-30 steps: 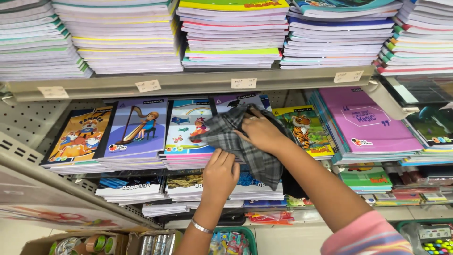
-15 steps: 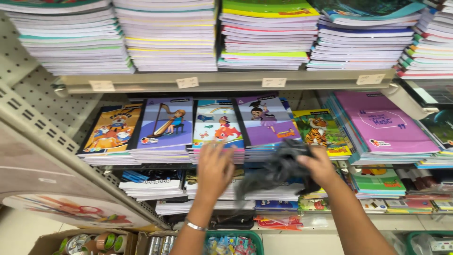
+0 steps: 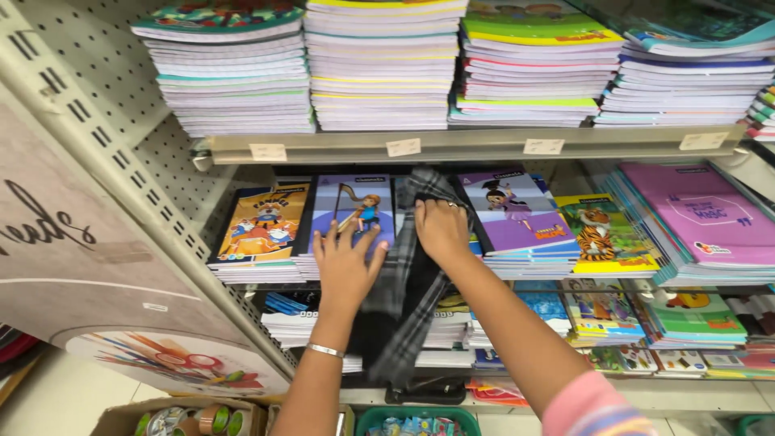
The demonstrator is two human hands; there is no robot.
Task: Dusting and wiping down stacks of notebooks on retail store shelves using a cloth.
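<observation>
A dark grey checked cloth (image 3: 408, 299) hangs down over the front of a stack of notebooks on the middle shelf. My right hand (image 3: 440, 230) presses the top of the cloth against that stack. My left hand (image 3: 345, 270), fingers spread, rests flat on a purple-covered notebook stack (image 3: 353, 211) and touches the cloth's left edge. A silver bracelet (image 3: 324, 350) circles my left wrist. A pink striped sleeve (image 3: 593, 408) covers my right upper arm.
Tall notebook piles (image 3: 383, 69) fill the upper shelf (image 3: 476, 145) with price tags on its edge. Cartoon-cover stacks (image 3: 258, 230) and pink books (image 3: 698, 218) flank my hands. Lower shelves hold more books. A pegboard side panel (image 3: 105, 145) and a box of tape rolls (image 3: 182, 420) lie left.
The view shifted right and closer. The cloth went from bunched in my right hand to draped over a stack further left. My left hand moved onto the purple stack.
</observation>
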